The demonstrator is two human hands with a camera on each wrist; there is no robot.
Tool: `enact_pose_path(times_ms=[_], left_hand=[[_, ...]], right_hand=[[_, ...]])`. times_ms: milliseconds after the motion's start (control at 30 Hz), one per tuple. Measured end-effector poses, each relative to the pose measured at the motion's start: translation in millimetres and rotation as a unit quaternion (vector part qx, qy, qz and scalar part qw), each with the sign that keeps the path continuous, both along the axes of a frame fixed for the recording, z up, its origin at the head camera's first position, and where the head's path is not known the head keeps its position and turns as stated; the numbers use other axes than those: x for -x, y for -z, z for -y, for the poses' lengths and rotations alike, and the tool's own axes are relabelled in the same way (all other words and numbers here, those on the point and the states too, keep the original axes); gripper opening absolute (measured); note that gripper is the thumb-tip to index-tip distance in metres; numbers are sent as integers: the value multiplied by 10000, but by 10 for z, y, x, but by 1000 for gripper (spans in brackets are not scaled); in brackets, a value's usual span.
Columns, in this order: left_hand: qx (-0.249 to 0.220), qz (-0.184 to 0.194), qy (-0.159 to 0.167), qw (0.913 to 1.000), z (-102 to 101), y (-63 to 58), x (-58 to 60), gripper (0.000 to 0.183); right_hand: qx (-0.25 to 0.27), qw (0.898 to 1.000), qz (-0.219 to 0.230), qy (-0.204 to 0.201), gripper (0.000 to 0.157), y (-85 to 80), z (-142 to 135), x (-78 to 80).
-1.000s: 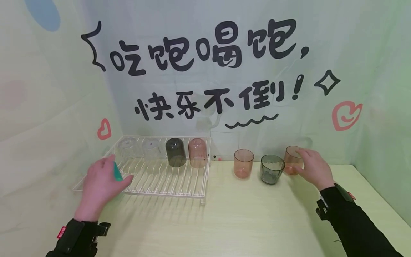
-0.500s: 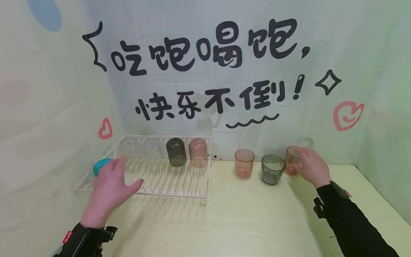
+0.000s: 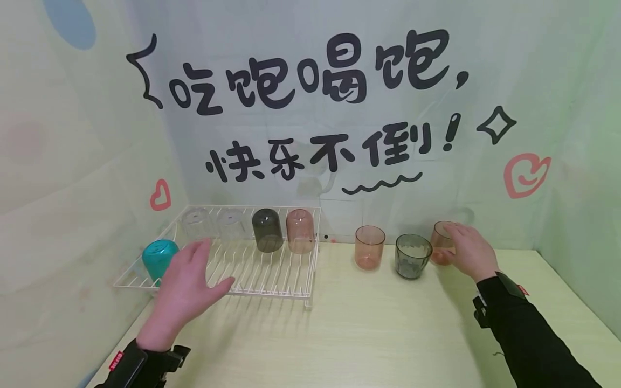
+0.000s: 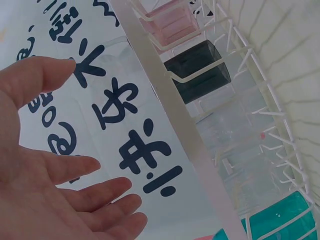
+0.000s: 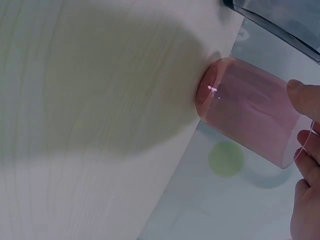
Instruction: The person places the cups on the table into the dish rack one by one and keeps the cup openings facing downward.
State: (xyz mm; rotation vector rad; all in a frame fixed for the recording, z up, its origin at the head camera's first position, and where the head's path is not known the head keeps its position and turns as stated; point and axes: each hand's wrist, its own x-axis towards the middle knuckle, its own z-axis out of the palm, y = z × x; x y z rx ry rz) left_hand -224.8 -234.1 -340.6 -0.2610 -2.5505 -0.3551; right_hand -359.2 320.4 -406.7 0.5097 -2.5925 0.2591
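Observation:
My left hand [image 3: 186,283] hovers over the front of the white wire rack [image 3: 310,280], fingers and thumb spread and holding nothing. Just left of it, a teal cup [image 3: 159,257] stands upside down on the rack; the left wrist view shows it low at the right edge. At the far right of the table, my right hand [image 3: 471,252] has its thumb and fingers around the rim of an upright clear pink glass [image 5: 250,110]. That glass has its base on the table. A grey-green ribbed glass [image 3: 412,261] stands close beside it.
Along the rack's back row, two clear glasses [image 3: 233,225], a dark grey glass [image 3: 267,231] and a pink glass [image 3: 299,231] sit upside down. Another upright pink glass [image 3: 370,249] stands right of the rack. A printed cloth [image 3: 301,118] hangs behind.
My left hand has let go of the teal cup and moved right, leaving it at the rack's front left. The right hand stays at the rim of the pink glass.

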Motion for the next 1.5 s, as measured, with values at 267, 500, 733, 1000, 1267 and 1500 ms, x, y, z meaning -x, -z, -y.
enact_pose_path(times_ms=[267, 500, 733, 1000, 1267, 1500], left_hand=[[-18, 160, 70, 9998, -88, 45, 19, 86], [31, 314, 68, 9995, -164, 78, 45, 89], [26, 357, 112, 9993, -221, 116, 54, 90], [22, 317, 202, 9993, -293, 120, 64, 90], [-57, 371, 294, 9989, -385, 122, 69, 89], [-118, 311, 484, 9983, -481, 128, 99, 89]], right_hand=[[105, 9996, -96, -225, 57, 59, 27, 39], [-14, 9995, -263, -173, 53, 78, 27, 22], [96, 9997, -220, -89, 31, 74, 30, 17], [164, 9978, -628, -123, 23, 63, 63, -5], [323, 9976, -604, 16, 14, 71, 79, -75], [429, 9970, -641, 64, 16, 86, 26, -131]])
